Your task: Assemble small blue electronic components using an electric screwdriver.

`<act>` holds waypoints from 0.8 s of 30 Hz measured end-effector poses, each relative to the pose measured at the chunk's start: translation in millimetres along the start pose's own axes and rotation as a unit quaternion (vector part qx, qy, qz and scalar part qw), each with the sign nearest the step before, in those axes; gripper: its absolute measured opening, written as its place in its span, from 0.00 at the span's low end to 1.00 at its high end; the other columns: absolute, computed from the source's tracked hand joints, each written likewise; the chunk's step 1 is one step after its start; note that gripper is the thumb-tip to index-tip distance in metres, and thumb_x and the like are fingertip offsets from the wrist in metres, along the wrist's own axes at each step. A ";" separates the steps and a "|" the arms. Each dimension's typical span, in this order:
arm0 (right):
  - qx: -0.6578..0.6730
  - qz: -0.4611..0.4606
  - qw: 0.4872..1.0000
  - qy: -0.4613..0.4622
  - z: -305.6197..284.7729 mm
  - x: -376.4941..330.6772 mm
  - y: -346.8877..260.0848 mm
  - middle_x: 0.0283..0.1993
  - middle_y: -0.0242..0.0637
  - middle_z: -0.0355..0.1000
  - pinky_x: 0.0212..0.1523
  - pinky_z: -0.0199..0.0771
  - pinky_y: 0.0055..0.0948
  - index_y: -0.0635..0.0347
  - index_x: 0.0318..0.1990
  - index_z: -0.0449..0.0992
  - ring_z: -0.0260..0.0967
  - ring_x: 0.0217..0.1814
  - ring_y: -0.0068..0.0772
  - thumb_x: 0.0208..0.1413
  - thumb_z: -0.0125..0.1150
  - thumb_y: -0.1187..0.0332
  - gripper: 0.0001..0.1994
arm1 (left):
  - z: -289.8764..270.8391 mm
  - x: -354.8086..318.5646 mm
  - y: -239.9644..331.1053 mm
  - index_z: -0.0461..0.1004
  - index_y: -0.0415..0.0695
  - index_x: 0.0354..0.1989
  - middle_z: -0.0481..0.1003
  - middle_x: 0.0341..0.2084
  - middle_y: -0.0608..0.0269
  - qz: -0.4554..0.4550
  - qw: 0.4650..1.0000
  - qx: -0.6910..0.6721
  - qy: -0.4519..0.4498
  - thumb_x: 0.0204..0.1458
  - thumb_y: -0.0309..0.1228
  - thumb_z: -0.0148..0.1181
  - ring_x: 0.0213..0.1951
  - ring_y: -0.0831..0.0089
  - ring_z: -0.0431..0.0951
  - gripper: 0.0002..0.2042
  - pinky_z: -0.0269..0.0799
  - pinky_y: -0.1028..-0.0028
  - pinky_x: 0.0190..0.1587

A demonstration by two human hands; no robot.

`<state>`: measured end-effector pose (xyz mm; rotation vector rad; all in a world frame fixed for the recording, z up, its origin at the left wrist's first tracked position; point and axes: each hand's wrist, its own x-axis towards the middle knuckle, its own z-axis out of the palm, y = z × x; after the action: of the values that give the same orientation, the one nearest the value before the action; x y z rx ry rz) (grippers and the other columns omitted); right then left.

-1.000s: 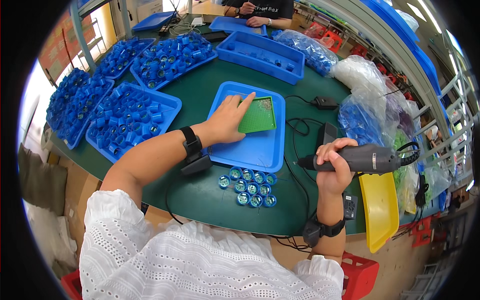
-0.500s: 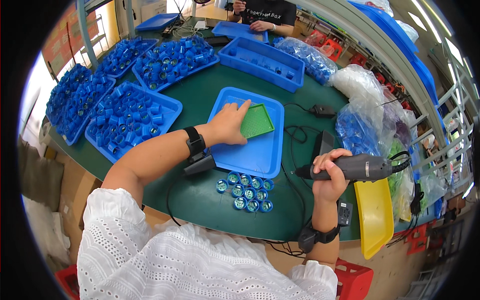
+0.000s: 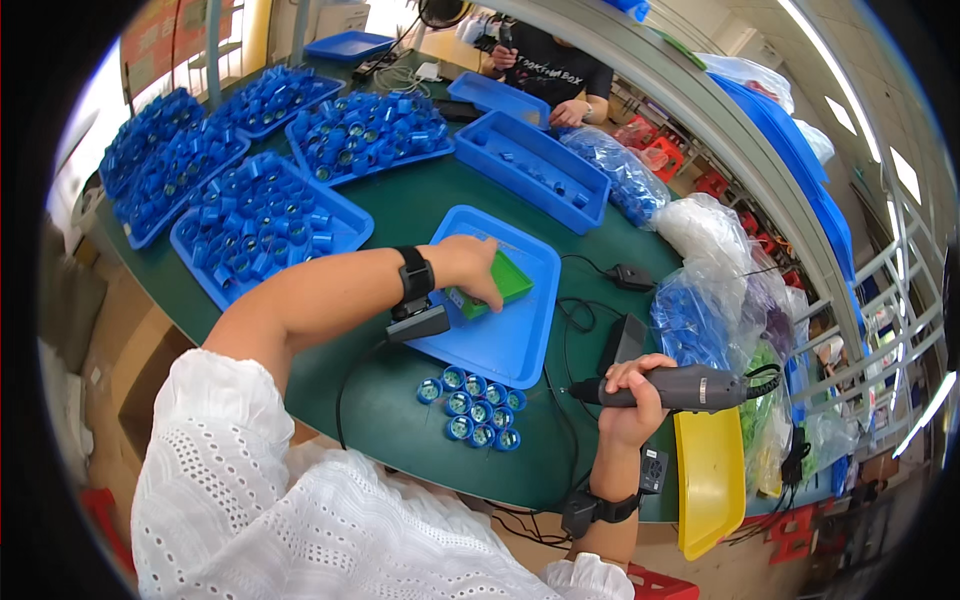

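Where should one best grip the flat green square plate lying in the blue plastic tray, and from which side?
Grip the flat green square plate by its free right-hand edge, coming from above. It lies flat in the blue plastic tray, so only its thin edges offer purchase, and the left hand already covers its near-left part.

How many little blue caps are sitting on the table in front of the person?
About 11 caps, in one cluster on the green table, between the empty blue tray and the person; some edges overlap, so the count may be off by one.
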<state>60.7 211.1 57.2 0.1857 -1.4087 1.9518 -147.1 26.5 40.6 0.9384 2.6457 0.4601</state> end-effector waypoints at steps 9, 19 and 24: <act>-0.001 -0.013 0.999 -0.039 3.2 -4.5 -3.0 0.24 0.35 0.63 0.27 0.63 0.29 0.61 0.38 0.64 0.61 0.19 0.30 0.44 0.52 0.77 0.11 | 16.7 -0.4 6.3 0.65 0.32 0.46 0.74 0.35 0.44 -0.007 0.995 0.093 0.044 0.30 0.56 0.66 0.40 0.52 0.76 0.41 0.73 0.62 0.43; -0.041 -0.021 0.999 -0.008 -9.8 -14.6 -10.8 0.23 0.35 0.63 0.32 0.63 0.30 0.61 0.37 0.65 0.62 0.21 0.29 0.44 0.52 0.75 0.11 | -1.3 15.3 -10.4 0.76 0.37 0.35 0.76 0.35 0.49 0.053 0.987 0.152 -0.013 0.41 0.43 0.60 0.40 0.50 0.76 0.20 0.72 0.61 0.43; -0.034 -0.014 0.999 0.001 -12.0 -14.3 -5.8 0.23 0.35 0.63 0.30 0.64 0.29 0.62 0.37 0.65 0.62 0.20 0.29 0.44 0.52 0.76 0.11 | 9.6 33.1 -58.4 0.78 0.42 0.25 0.73 0.25 0.58 0.481 0.822 0.281 0.117 0.36 0.24 0.58 0.39 0.59 0.73 0.06 0.68 0.66 0.46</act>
<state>78.2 215.9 49.8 0.1712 -1.4617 1.8783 -200.4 6.9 3.5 2.5641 2.3106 -0.0624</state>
